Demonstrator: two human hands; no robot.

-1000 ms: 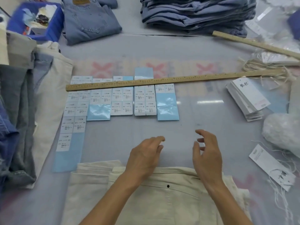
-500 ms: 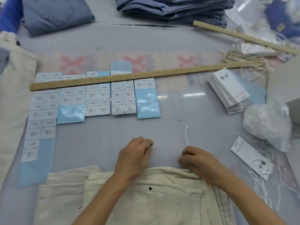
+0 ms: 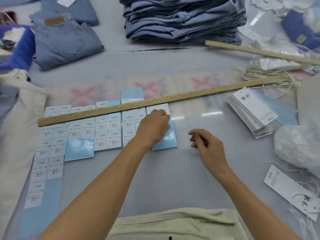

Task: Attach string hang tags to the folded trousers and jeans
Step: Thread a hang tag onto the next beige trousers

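- Cream trousers folded at the near edge of the bench, waistband toward the middle; soft and floppy, heavy enough to stay put, best taken by the waistband or a belt loop when a string goes through.
- Sticker sheets in blue-backed rows under the long ruler; thin, light, slippery on the backing, probably best lifted by picking at a label corner with a fingertip.
- Left hand reaching onto the rightmost sheet, fingers curled down at the top labels; cannot tell whether a label is actually pinched.
- Right hand hovering just right of that sheet, fingers loosely curled; possibly a thin string between thumb and finger, too faint to confirm.
- Stack of hang tags well to the right, stiff card, easy to take by an edge; a loose tag with string near the right bench edge.
- Stacked blue jeans at the far side, dense and heavy.
- Compared with half a second ago: both hands off the trouser waistband and forward, left now on the sticker sheet, right lifted clear of the cloth; the plainly visible white string then at the right hand no longer clearly seen.
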